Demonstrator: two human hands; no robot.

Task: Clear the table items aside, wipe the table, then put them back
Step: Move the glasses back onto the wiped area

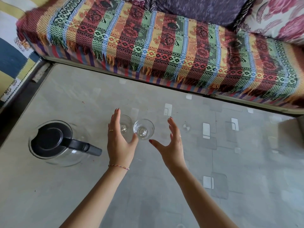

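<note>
Two small clear drinking glasses stand side by side on the grey table [164, 178]. The left glass [126, 125] is partly hidden behind my left hand [119, 142], whose fingers are spread along its left side with the thumb near its base. The right glass [144, 129] stands in the open between both hands. My right hand [171, 142] hovers just right of it, fingers apart, touching nothing. A glass jug with a black lid and handle [54, 143] stands at the table's left.
A sofa with a striped, fringed woven throw [164, 46] runs along the table's far edge. A purple cushion [202, 9] and a floral cushion [279, 18] lie on it. A patterned rug [13, 66] shows at far left.
</note>
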